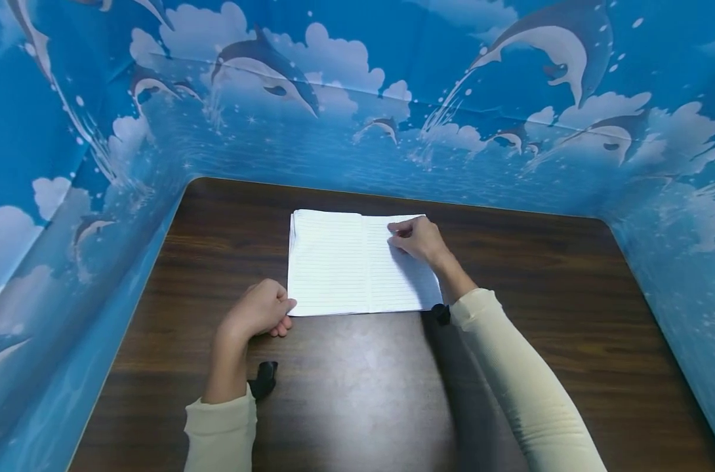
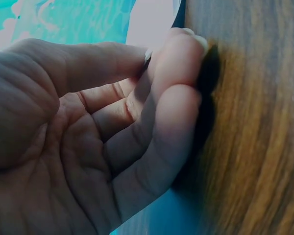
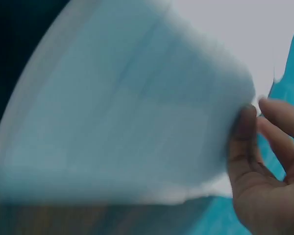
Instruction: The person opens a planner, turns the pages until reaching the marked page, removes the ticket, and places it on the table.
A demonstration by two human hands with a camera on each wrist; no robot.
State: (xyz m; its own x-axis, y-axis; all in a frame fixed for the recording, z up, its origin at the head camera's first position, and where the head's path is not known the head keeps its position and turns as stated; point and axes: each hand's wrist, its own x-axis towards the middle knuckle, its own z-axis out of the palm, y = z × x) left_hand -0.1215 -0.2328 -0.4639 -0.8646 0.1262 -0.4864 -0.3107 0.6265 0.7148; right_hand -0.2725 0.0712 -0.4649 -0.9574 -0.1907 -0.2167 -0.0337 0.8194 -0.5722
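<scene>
An open notebook [image 1: 328, 262] with ruled white pages lies on the dark wooden table. My left hand [image 1: 260, 308] holds its near left corner, thumb on top and the other fingers curled beside and below. In the left wrist view, the left hand [image 2: 122, 127] has its thumb against the curled fingers, with a strip of white paper [image 2: 152, 22] beyond. Over the upper part of the right page is my right hand [image 1: 419, 239]. The right wrist view has a blurred, curved page [image 3: 137, 112], its edge between the thumb and fingers of the right hand [image 3: 267, 166].
The brown wooden table [image 1: 357, 387] extends around the notebook. Blue cloth [image 1: 346, 151] printed with dolphins and clouds borders its back and sides. Black wrist devices sit by both sleeves, one at the left wrist [image 1: 265, 379] and one at the right wrist [image 1: 440, 313].
</scene>
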